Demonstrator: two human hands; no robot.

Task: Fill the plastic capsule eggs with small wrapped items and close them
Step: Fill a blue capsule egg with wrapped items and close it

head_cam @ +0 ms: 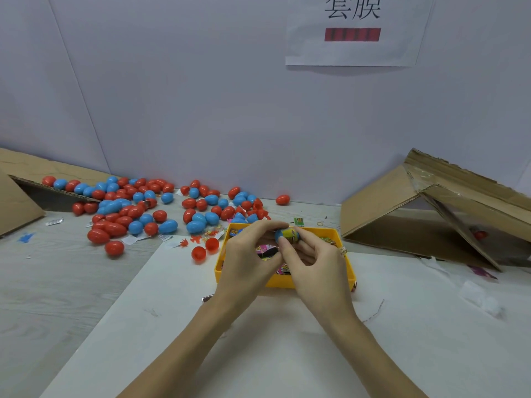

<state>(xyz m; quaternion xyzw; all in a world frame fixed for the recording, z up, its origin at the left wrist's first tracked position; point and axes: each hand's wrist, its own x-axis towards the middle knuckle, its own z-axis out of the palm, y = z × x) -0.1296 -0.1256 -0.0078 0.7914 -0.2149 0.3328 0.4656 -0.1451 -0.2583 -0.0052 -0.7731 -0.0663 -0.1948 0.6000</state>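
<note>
Presently both hands meet above the yellow tray (pixel 349 271). Left hand (pixel 247 254) pinches a blue egg half (pixel 279 235) between thumb and fingers. Right hand (pixel 319 261) pinches a yellow wrapped item (pixel 291 234) sitting at the mouth of that half; item touches the blue shell, part of it visible outside. How deep it sits: cannot tell.

Tray rests on a white sheet (pixel 287 340) on the counter (pixel 57 282). Tray holds more wrapped items (pixel 265 251), pink and yellow, partly hidden by the hands.

Two red halves (pixel 205 249) lie just left of the tray, near small orange bits (pixel 189 241).

Pile of red and blue eggs (pixel 138 208) spreads over the counter at rear left, reaching into a tipped cardboard box (pixel 17 202). One red egg (pixel 282 199) lies apart, by the wall.

Second cardboard box (pixel 402 208), on its side, at right. Paper sign (pixel 353 30) on the wall above.
</note>
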